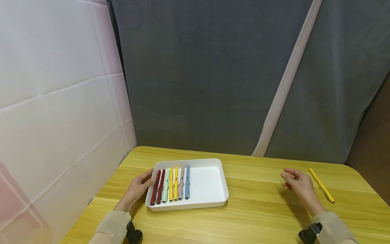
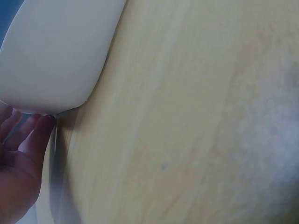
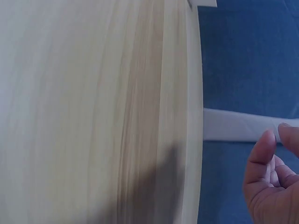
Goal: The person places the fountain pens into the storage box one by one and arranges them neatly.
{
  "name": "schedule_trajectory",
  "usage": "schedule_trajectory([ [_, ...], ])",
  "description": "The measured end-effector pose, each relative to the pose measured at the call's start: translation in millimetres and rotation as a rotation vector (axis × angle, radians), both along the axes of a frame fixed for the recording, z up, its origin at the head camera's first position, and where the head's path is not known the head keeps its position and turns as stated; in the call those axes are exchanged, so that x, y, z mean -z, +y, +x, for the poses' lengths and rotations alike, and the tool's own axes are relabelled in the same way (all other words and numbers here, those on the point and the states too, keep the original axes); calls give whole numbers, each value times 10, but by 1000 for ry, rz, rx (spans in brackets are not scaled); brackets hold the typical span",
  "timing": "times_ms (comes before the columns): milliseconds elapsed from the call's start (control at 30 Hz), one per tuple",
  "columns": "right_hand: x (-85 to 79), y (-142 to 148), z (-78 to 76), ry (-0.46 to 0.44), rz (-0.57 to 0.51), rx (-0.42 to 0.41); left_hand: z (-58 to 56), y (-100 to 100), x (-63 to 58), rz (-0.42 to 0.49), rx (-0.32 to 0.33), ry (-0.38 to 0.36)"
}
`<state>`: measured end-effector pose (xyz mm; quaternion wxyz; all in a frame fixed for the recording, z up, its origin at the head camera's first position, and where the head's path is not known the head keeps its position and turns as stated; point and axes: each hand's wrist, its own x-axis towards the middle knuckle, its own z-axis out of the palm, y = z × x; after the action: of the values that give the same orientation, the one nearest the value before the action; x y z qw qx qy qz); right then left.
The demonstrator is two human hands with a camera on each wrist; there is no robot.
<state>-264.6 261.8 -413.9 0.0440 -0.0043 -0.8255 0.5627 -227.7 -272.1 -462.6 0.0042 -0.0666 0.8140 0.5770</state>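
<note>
My left hand (image 1: pixel 138 185) rests at the left side of a white tray (image 1: pixel 208 204), its fingertips touching the outer wall. In the left wrist view, those fingertips (image 2: pixel 44 123) meet the tray wall (image 2: pixel 56 56). Inside the tray, several capped pens lie side by side: dark red (image 1: pixel 155 188), pale green (image 1: pixel 166 185), yellow (image 1: pixel 171 184), pinkish grey (image 1: pixel 181 183) and blue (image 1: pixel 187 182). My right hand (image 1: pixel 300 185) hovers over the table with loosely bent fingers, holding nothing. A loose yellow pen (image 1: pixel 321 185) lies just right of it.
The tray stands on a wooden table (image 1: pixel 253 203), its right half showing bare white bottom. Behind the table hangs a dark grey curtain (image 1: pixel 195 84) with a pale strip (image 1: pixel 281 88). White fabric (image 1: pixel 67 67) covers the left side; a brown panel (image 1: pixel 373 142) stands at right.
</note>
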Motion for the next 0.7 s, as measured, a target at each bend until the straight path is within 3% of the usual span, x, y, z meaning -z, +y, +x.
schedule_trajectory([
  [533,-13,324,62,-3,26,62,4,8,3,-16,-4,12],
  [700,-13,491,49,16,-58,78,8,3,-2,-18,-5,20],
])
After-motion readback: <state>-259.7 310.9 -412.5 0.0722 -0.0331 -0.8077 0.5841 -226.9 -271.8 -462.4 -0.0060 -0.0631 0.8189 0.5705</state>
